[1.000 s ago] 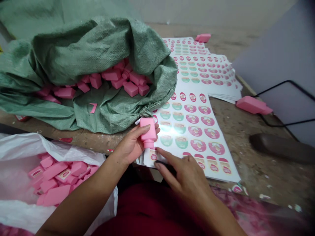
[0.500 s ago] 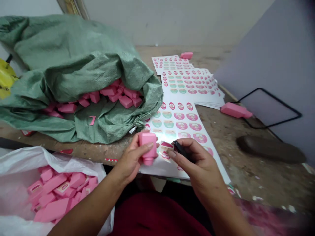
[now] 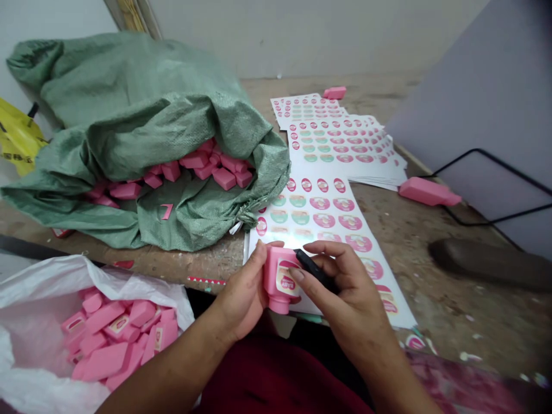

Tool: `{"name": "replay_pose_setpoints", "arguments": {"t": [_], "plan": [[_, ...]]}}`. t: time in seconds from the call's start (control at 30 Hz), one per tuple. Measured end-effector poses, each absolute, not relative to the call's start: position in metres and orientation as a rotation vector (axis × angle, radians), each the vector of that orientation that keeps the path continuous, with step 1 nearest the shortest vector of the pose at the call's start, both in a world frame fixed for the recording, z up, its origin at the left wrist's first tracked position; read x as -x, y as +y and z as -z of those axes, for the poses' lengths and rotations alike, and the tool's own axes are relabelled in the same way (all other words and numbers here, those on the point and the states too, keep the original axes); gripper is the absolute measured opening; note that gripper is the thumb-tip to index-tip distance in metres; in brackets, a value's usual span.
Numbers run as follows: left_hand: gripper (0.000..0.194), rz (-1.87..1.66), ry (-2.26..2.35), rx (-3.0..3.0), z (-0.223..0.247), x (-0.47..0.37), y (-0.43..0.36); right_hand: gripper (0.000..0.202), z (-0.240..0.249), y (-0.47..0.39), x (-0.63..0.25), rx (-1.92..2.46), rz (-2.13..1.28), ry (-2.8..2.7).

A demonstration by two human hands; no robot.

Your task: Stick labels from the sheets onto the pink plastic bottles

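A small pink bottle (image 3: 272,276), neck down, is gripped in my left hand (image 3: 244,293) above the near edge of a sticker sheet (image 3: 317,227). On the bottle's face lies an oval label (image 3: 285,277) with pink and cream print. My right hand (image 3: 345,282) has its thumb on the label and holds a black tool (image 3: 317,270) between thumb and fingers; the tool's tip is near the bottle's upper right corner.
A green sack (image 3: 150,121) with pink bottles lies open at the left. Below it, a white bag (image 3: 38,276) holds more bottles, some labelled. Sticker sheets (image 3: 340,135) are stacked behind. Loose bottles (image 3: 426,191) and a dark oblong object (image 3: 483,261) lie at the right.
The label, earlier held apart from the bottle by my right hand, is now against the bottle's face. Both hands have come together. The whole view has shifted slightly.
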State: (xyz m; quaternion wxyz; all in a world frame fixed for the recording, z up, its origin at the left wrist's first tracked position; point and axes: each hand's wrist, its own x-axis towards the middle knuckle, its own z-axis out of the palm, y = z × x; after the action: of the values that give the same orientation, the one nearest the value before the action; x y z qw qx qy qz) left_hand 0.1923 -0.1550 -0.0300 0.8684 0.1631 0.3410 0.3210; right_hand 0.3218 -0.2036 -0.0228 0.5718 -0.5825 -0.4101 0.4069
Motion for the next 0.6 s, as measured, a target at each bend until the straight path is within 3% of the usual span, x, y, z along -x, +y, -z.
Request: {"name": "replay_pose_setpoints", "arguments": {"t": [0.6], "plan": [[0.036, -0.677, 0.713, -0.439, 0.0379, -0.193, -0.1553, 0.031, 0.03, -0.2012, -0.3255, 1.371, -1.025, -0.929]]}}
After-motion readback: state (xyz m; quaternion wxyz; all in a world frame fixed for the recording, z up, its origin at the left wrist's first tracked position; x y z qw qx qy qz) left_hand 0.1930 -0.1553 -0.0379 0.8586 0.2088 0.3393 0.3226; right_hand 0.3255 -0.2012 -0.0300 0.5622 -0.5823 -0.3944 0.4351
